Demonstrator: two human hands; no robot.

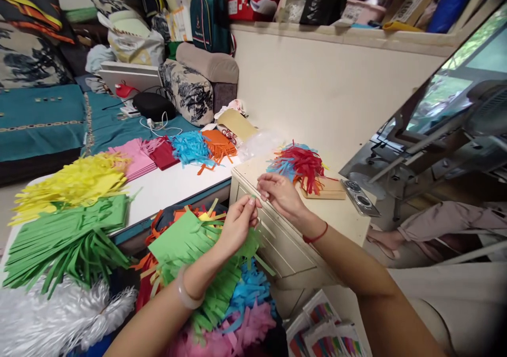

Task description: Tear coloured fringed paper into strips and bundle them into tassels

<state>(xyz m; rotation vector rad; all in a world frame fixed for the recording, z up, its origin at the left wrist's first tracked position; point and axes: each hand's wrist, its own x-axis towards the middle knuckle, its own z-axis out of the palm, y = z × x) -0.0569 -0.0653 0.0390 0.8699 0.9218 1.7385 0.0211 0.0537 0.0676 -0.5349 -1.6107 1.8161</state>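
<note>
Left hand: thumb and fingertips pressed together; anything pinched too small to be told.
Right hand: fingers loosely curled; grip cannot be told.
Green fringed paper: spread below left fingers.

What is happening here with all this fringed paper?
A person's left hand pinches what looks like a small green piece; the right hand is just beside it. Below lies light green fringed paper on a mixed-colour pile. Yellow fringed paper lies on the white table, a red and blue bunch on the cabinet.
</note>
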